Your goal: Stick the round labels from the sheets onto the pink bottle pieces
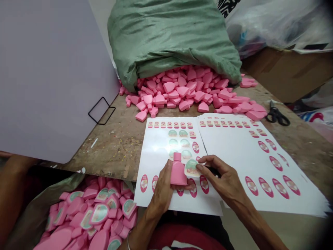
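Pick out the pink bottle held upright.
That's the pink plastic bottle in the left hand, upright over the label sheet; all others lie loose in heaps.

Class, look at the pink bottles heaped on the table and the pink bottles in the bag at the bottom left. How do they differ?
The heaped bottles are bare, while many of the bagged bottles carry oval stickers with green edges. The heaped bottles spill from a green sack onto a wooden table, while the bagged bottles lie in a bag below the table's edge. Both groups share the same pink colour and flat, rounded shape.
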Demonstrator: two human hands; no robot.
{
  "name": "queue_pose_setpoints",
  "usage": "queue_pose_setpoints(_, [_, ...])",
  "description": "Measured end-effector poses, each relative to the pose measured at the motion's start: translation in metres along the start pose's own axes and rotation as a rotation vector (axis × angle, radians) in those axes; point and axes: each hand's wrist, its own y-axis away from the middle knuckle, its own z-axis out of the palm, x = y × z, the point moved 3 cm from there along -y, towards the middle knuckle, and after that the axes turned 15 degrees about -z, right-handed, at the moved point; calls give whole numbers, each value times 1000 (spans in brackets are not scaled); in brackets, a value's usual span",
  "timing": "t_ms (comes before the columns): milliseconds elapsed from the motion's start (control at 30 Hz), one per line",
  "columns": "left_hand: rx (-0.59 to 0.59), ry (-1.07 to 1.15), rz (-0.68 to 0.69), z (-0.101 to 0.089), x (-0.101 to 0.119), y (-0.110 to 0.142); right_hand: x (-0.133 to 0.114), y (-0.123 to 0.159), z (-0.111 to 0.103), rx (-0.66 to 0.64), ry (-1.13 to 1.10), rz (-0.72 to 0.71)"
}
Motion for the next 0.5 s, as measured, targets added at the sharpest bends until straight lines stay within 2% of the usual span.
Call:
queue_pose_setpoints(100, [19,37,11,-2,-3,1,-7,4,12,-61,-58,6])
queue_pose_setpoints(233, [-4,98,-3,-3,-3,4,-14,8,25,-67,-142,23])
queue_pose_setpoints(367, [-79,133,-2,1,-1,5,-19,10,28,-19,-198,55])
queue_pose_setpoints(500, [-75,137,-13,1,-1,5,-19,11,29,-33,-151,31])
